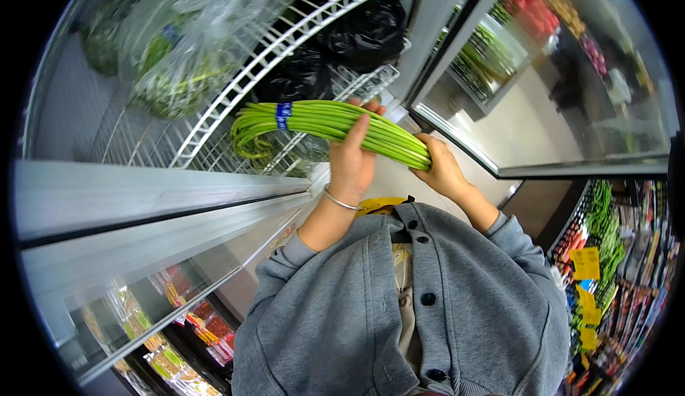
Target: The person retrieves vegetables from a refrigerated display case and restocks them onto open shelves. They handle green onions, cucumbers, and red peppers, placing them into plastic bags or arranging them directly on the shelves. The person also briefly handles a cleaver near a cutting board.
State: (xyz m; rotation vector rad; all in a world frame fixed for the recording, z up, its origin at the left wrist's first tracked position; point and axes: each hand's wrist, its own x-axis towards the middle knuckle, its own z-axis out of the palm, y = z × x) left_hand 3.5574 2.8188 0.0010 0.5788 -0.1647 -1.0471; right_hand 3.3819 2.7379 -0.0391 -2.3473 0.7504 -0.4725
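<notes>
A long bundle of green stems, apparently garlic scapes (321, 117), is held across the front of my body. Blue tape (283, 116) with writing binds it near its curled left end. My left hand (353, 155), with a silver bangle at the wrist, grips the bundle's middle, thumb over the top and fingertips showing on the far side. At the cut ends on the right, my right hand (440, 163) closes around the stems. The curled end lies in front of the white wire shelves (289, 43) of an upright cooler.
Clear plastic bags of greens (182, 75) sit on the upper shelf, black plastic bags (364, 27) below. The glass door (535, 96) stands swung out on the right, reflecting produce. The cooler's metal frame (160, 184) is at left. Vegetable displays (604, 225) line the lower right.
</notes>
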